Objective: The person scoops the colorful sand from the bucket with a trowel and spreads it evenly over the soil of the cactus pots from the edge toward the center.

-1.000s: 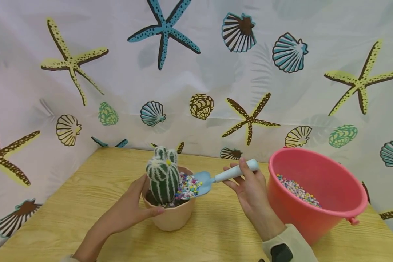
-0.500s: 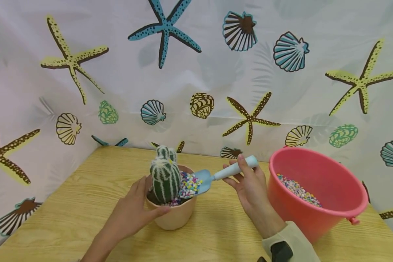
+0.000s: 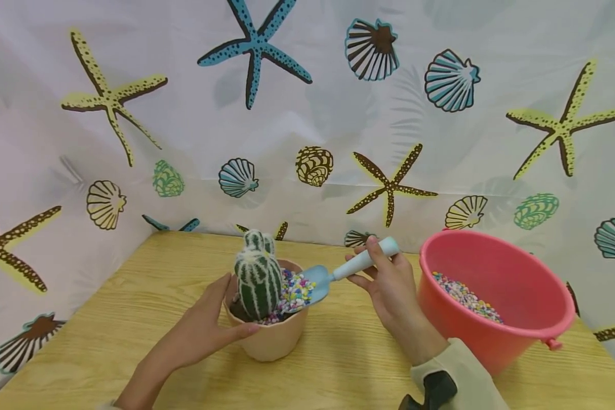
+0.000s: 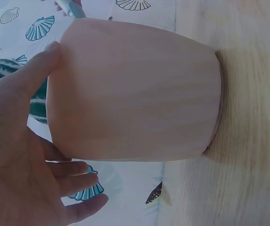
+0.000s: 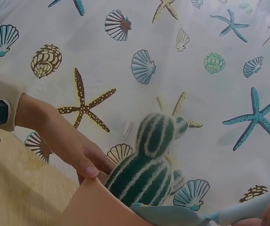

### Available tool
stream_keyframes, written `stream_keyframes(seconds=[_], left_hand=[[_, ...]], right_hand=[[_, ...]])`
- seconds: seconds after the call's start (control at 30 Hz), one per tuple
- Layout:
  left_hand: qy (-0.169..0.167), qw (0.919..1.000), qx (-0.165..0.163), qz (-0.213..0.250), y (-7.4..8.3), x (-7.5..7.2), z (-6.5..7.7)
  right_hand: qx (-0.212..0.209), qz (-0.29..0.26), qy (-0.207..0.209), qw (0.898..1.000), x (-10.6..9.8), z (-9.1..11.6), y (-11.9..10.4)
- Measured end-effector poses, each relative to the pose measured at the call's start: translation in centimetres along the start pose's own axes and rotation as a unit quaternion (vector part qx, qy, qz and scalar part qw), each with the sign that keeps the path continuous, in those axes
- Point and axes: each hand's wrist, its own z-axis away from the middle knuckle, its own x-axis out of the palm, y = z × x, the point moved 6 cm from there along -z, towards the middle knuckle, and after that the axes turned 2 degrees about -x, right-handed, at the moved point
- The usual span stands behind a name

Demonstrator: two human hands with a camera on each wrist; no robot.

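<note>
A green, white-striped fuzzy cactus [image 3: 258, 287] stands in a peach-coloured plant pot [image 3: 273, 341], over dark filling. My left hand [image 3: 202, 330] holds the pot at its left side; the thumb lies along the front rim, as the left wrist view shows from the side of the pot [image 4: 135, 94]. My right hand [image 3: 392, 290] grips the pale blue handle of a small trowel [image 3: 361, 263], raised higher than the blade. The blade's tip reaches over the pot's right rim. Multicoloured pebbles [image 3: 293, 293] lie on the blade and beside the cactus. In the right wrist view the blade [image 5: 172, 214] overlaps the rim.
A large pink bucket [image 3: 497, 267], part filled with the same coloured pebbles [image 3: 463, 300], stands to the right, close beside my right forearm. Below is a wood-grain table [image 3: 148, 273]. A white sheet [image 3: 307, 119] printed with starfish and shells hangs behind and at the left.
The trowel's handle has risen slightly, steepening its tilt towards the pot. More pebbles show at the cactus's front base. The cactus has turned a little, and my left hand has shifted slightly on the pot.
</note>
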Motion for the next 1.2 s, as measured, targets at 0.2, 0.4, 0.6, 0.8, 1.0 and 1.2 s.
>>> stream_keyframes(seconds=[0.2, 0.4, 0.6, 0.8, 1.0, 1.2], left_hand=[[0.015, 0.9997, -0.003, -0.018, 0.0, -0.2, -0.1], [0.05, 0.9968, -0.01, -0.061, 0.5, 0.0, 0.0], [0.051, 0.9957, -0.026, -0.072, 0.7, 0.3, 0.1], [0.014, 0.9996, -0.022, -0.008, -0.2, 0.3, 0.2], [-0.004, 0.9998, 0.011, 0.014, -0.3, 0.4, 0.0], [0.024, 0.9997, -0.004, -0.004, -0.1, 1.0, 0.1]], right_hand=[[-0.005, 0.013, -0.012, 1.0, 0.4, 0.1, -0.5], [-0.01, 0.018, -0.024, 1.0, 0.7, -0.1, -0.8], [-0.018, 0.029, -0.029, 0.999, 0.8, -0.2, -0.9], [-0.015, 0.063, -0.05, 0.997, 1.2, -0.2, -0.8], [-0.022, 0.091, -0.073, 0.993, 1.8, -0.3, -1.2], [-0.036, 0.107, -0.082, 0.99, 2.3, -0.4, -1.8]])
